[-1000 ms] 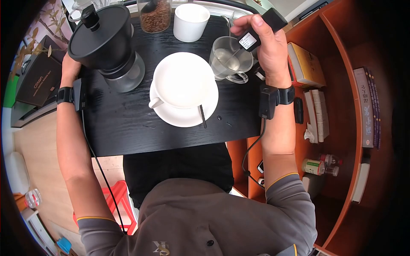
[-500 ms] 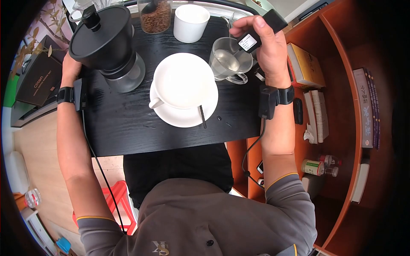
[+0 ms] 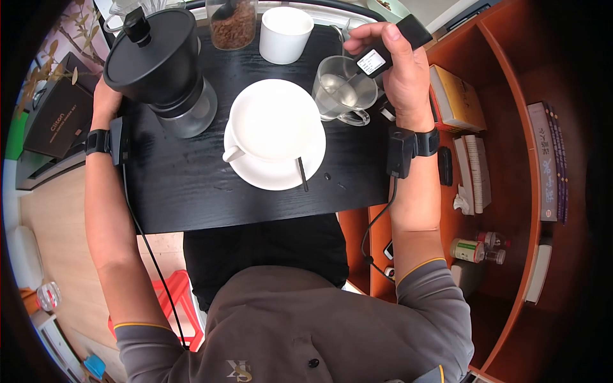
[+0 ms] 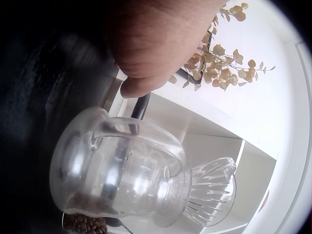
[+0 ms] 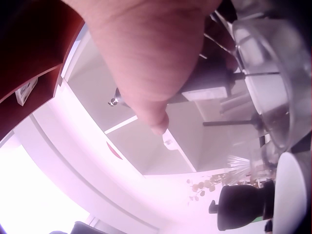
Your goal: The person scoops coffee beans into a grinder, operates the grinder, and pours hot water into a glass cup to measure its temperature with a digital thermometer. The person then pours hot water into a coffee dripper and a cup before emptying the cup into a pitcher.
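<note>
In the head view my right hand [image 3: 407, 83] grips a black handheld device [image 3: 414, 32] with a white label. From the device a thin rod slants down into a clear glass cup [image 3: 324, 107] holding some liquid; the right wrist view shows this device [image 5: 207, 80] beside the glass [image 5: 292, 73]. My left hand [image 3: 106, 103] is at the table's left side, partly behind a black coffee grinder [image 3: 150, 60]. Its fingers are mostly hidden, even in the left wrist view, where the hand [image 4: 151, 44] is above a glass pitcher [image 4: 122, 165].
A white cup [image 3: 274, 121] sits on a saucer [image 3: 274, 182] mid-table, with a dark spoon handle [image 3: 302, 175] beside it. Behind stand a white tumbler [image 3: 285, 38] and a jar of coffee beans [image 3: 233, 32]. A box [image 3: 59, 121] lies left; shelves with books [image 3: 456, 96] are right.
The bright patch in the glass cup's liquid has shifted slightly. Both hands stay in nearly the same places.
</note>
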The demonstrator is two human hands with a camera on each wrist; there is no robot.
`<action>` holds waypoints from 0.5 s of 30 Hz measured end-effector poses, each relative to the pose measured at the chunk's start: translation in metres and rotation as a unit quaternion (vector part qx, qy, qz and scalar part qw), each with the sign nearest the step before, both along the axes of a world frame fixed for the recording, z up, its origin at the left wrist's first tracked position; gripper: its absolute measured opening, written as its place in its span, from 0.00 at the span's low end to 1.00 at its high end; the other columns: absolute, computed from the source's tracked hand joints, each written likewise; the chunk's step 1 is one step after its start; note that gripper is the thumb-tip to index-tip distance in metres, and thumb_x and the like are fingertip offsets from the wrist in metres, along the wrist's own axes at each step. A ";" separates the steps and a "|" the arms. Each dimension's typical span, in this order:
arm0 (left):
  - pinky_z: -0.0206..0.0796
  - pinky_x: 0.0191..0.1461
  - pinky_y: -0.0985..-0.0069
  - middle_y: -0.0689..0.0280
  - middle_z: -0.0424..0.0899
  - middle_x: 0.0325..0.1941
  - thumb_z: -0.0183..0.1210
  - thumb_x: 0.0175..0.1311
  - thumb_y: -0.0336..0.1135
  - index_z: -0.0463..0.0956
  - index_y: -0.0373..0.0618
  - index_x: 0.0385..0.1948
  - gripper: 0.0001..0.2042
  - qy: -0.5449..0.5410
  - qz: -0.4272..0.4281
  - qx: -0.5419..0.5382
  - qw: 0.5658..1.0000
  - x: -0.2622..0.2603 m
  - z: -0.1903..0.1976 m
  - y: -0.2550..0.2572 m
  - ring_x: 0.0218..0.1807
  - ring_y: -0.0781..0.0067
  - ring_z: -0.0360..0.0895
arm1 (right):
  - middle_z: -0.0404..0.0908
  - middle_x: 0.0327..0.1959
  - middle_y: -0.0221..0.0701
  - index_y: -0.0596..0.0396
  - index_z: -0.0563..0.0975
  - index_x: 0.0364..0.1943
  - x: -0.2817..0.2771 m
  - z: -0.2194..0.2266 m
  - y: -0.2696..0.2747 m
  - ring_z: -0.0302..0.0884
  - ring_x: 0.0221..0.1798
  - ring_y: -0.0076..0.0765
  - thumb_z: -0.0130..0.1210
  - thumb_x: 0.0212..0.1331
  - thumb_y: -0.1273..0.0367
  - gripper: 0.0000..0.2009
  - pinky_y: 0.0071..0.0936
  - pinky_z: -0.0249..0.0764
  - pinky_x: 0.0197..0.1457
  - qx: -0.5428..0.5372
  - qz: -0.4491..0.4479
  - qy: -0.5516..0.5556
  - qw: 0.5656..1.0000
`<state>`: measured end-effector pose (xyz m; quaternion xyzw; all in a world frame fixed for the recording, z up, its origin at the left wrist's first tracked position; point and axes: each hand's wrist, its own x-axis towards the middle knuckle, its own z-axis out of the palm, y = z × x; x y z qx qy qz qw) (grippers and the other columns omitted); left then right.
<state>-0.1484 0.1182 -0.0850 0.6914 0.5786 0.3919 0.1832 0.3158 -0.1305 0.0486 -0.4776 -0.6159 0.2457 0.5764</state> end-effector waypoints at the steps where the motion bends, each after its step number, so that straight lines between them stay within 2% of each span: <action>1: 0.66 0.61 0.65 0.48 0.82 0.57 0.53 0.66 0.52 0.76 0.37 0.56 0.28 -0.016 -0.001 -0.005 1.000 0.003 0.002 -0.005 0.61 0.51 0.78 | 0.86 0.35 0.39 0.64 0.83 0.42 0.000 0.000 0.000 0.83 0.40 0.32 0.49 0.70 0.52 0.25 0.29 0.77 0.52 0.000 0.004 0.011 1.000; 3: 0.66 0.61 0.65 0.48 0.82 0.57 0.53 0.66 0.52 0.76 0.37 0.56 0.27 -0.031 0.000 -0.010 0.999 0.002 0.005 -0.006 0.61 0.50 0.77 | 0.86 0.35 0.39 0.65 0.83 0.42 0.001 0.000 0.002 0.83 0.40 0.32 0.49 0.70 0.52 0.25 0.29 0.77 0.52 0.006 -0.003 -0.013 1.000; 5: 0.66 0.61 0.66 0.48 0.82 0.57 0.54 0.65 0.52 0.76 0.37 0.56 0.27 0.049 0.017 -0.013 0.999 -0.003 0.003 0.000 0.60 0.52 0.78 | 0.86 0.35 0.39 0.65 0.82 0.43 0.001 -0.001 0.002 0.83 0.40 0.32 0.49 0.70 0.51 0.25 0.29 0.77 0.52 0.009 -0.012 -0.036 0.999; 6: 0.66 0.61 0.66 0.48 0.82 0.57 0.54 0.65 0.52 0.76 0.37 0.56 0.27 0.049 0.016 -0.014 0.999 -0.001 0.002 -0.001 0.60 0.52 0.78 | 0.86 0.35 0.39 0.65 0.82 0.43 0.002 0.001 0.001 0.83 0.40 0.32 0.48 0.70 0.51 0.26 0.29 0.77 0.51 0.003 0.003 -0.015 1.000; 8: 0.66 0.61 0.66 0.49 0.82 0.57 0.54 0.65 0.52 0.76 0.37 0.56 0.27 -0.017 -0.002 -0.022 1.000 0.001 0.004 -0.004 0.60 0.52 0.78 | 0.86 0.35 0.39 0.65 0.82 0.43 0.003 0.001 0.000 0.83 0.40 0.32 0.48 0.71 0.51 0.26 0.29 0.77 0.51 -0.002 0.019 0.005 1.000; 13: 0.66 0.61 0.66 0.48 0.82 0.57 0.54 0.65 0.52 0.76 0.36 0.56 0.28 0.001 -0.004 -0.012 1.000 0.000 0.005 -0.005 0.60 0.53 0.78 | 0.86 0.34 0.39 0.65 0.82 0.42 -0.002 0.002 0.001 0.82 0.40 0.32 0.48 0.71 0.52 0.25 0.29 0.77 0.51 0.013 -0.027 -0.055 0.998; 15: 0.66 0.61 0.66 0.48 0.82 0.57 0.54 0.65 0.52 0.76 0.36 0.56 0.28 0.019 0.006 -0.020 1.000 0.002 0.006 -0.006 0.61 0.53 0.78 | 0.86 0.35 0.39 0.65 0.83 0.42 0.000 0.002 0.000 0.82 0.40 0.32 0.48 0.71 0.52 0.25 0.30 0.76 0.52 0.007 -0.010 -0.028 1.000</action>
